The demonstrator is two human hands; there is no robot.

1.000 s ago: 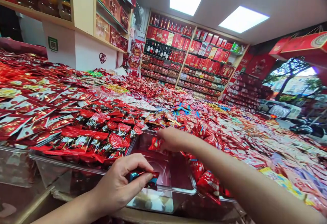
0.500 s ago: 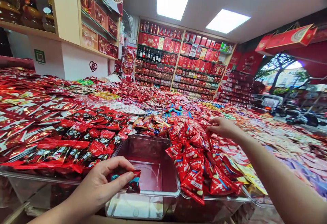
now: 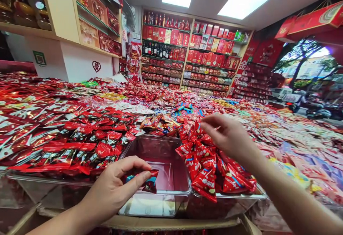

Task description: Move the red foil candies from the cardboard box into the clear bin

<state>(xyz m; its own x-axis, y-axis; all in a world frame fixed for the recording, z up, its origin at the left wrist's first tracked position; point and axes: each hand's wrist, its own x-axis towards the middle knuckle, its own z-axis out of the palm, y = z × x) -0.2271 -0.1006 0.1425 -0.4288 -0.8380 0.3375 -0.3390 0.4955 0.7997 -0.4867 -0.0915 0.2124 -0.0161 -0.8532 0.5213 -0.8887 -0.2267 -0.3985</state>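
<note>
My left hand (image 3: 114, 185) pinches a small wrapped candy (image 3: 150, 181) in dark red and blue foil between thumb and fingers. It is held over the front of a clear plastic bin (image 3: 184, 192) with a dark red inside. My right hand (image 3: 232, 138) hovers above a heap of red candy packets (image 3: 205, 179) in the neighbouring bin. Its thumb and fingers are slightly parted, their tips close to a peaked red packet (image 3: 198, 127). Whether they touch it I cannot tell.
Black-and-red packets (image 3: 77, 154) lie in rows at the left. Orange-brown packets (image 3: 160, 124) and blue ones (image 3: 184, 109) lie behind the bin. Pale candies (image 3: 284, 149) spread to the right. A cardboard box edge (image 3: 171, 223) runs along the front. Shelves (image 3: 184, 42) stand at the back.
My right hand has moved left across the red packets, nearer the bin. My left hand keeps its hold on the candy. The view has tilted slightly down, showing more of the cardboard edge.
</note>
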